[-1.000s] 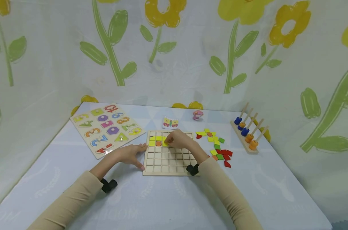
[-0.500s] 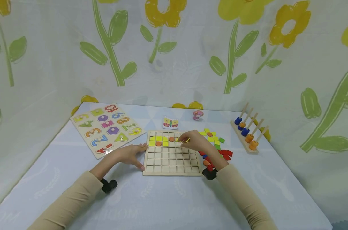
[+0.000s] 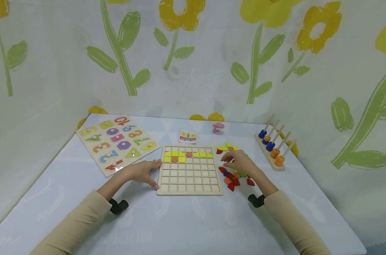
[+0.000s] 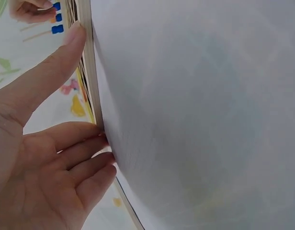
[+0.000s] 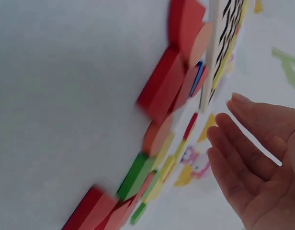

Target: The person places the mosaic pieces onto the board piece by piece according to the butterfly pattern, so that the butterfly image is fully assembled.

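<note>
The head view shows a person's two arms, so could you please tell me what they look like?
The left sleeve and right sleeve are long, plain and beige. The left wrist device and right wrist device are small, black and stubby, with no cable showing. The left grip and right grip are bare, with no glove or ring visible.

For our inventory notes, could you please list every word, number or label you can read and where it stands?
On the number board:
"1"
"2"
"3"
"4"
"5"
"6"
"7"
"8"
"9"
"10"
On the table covering: pale lettering, too faint to read.
</note>
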### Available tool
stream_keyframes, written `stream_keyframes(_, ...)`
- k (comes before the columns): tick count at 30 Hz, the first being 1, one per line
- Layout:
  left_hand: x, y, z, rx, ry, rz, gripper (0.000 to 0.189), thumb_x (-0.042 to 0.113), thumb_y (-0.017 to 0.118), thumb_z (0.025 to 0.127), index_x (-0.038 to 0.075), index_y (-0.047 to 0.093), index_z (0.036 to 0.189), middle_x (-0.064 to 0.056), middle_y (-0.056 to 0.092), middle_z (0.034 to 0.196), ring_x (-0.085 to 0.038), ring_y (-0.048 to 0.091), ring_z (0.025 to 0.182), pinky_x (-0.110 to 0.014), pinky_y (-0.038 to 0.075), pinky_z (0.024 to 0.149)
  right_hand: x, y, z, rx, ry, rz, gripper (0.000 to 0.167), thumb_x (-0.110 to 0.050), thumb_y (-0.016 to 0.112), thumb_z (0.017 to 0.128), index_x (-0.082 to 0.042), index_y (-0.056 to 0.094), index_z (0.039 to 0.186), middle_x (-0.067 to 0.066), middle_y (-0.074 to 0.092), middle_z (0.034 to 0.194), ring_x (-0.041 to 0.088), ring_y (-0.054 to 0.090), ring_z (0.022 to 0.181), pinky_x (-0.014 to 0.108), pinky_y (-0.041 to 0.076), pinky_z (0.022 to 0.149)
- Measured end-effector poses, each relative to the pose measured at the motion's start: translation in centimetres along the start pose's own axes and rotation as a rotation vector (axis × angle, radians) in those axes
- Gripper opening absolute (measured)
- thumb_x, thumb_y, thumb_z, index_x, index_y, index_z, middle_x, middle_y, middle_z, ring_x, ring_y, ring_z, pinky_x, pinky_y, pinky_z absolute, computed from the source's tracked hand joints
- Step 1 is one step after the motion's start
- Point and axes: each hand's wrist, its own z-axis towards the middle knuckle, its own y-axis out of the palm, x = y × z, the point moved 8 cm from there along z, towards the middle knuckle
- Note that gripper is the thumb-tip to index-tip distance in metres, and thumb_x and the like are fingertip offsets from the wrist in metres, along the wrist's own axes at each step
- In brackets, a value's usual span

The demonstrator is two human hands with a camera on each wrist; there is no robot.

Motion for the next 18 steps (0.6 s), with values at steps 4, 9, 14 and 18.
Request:
stream_keyframes(4, 0.0, -0.1, -0.1, 0.018, 0.012, 0.01, 0.101, 0.043, 0.083, 0.071, -0.002, 0.034, 0.147, -0.021, 0.027, 0.154, -0.038, 0.024, 0.141, -0.051, 0.023, 0.114, 1.8, -0.6, -0.8, 0.004, 0.025, -0.015, 0.015, -0.006, 0.072, 0.086, -0.003, 0.073, 0.101, 0.003, 0.069, 0.09, 0.02, 0.062, 0.083, 0.034, 0.056, 0.077)
stream_keyframes(9, 0.1, -0.2, -0.2, 0.032, 0.022, 0.007, 0.101, 0.041, 0.085, 0.07, -0.004, 0.035, 0.146, -0.023, 0.029, 0.152, -0.04, 0.026, 0.14, -0.052, 0.026, 0.113, 4.0, -1.0, -1.2, 0.006, 0.067, -0.024, 0.014, -0.005, 0.071, 0.087, -0.002, 0.072, 0.1, 0.004, 0.068, 0.089, 0.02, 0.061, 0.081, 0.034, 0.057, 0.076)
stream_keyframes(14, 0.3, -0.2, 0.0, 0.046, 0.052, -0.011, 0.102, 0.037, 0.087, 0.068, -0.008, 0.036, 0.144, -0.025, 0.03, 0.151, -0.042, 0.027, 0.139, -0.052, 0.025, 0.113, 5.8, -1.5, -1.3, 0.004, 0.111, -0.048, 0.014, -0.005, 0.069, 0.088, -0.002, 0.072, 0.101, 0.007, 0.069, 0.091, 0.023, 0.063, 0.084, 0.037, 0.056, 0.08)
stream_keyframes(18, 0.0, -0.2, 0.1, 0.062, 0.045, -0.059, 0.1, 0.039, 0.085, 0.07, -0.006, 0.036, 0.145, -0.024, 0.03, 0.152, -0.041, 0.026, 0.14, -0.052, 0.024, 0.113, 6.8, -1.6, -1.2, -0.02, 0.159, -0.046, 0.014, -0.004, 0.068, 0.088, -0.002, 0.071, 0.102, 0.008, 0.068, 0.092, 0.023, 0.061, 0.084, 0.038, 0.056, 0.082)
